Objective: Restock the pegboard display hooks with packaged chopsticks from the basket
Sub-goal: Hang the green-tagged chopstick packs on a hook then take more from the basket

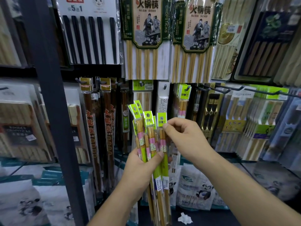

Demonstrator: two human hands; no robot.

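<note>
Two bare forearms reach in from the bottom edge toward a bundle of chopstick packs (150, 136) held up in front of the lower row of the pegboard display (172, 95). Gripping the bundle at its middle is the left hand (141, 163), fingers (158, 154) curled round it. The packs stand nearly upright, long axis vertical, with green header cards up and fanned slightly leftward and bare bamboo ends pointing down. Each clear sleeve shows tan sticks with pink flowered bands and a lime-green insert. Higher up, the right hand (184, 137) pinches the header of the rightmost pack (162, 119). Matching packs (183, 103) hang from a hook (188, 88) just above and to the right.
</note>
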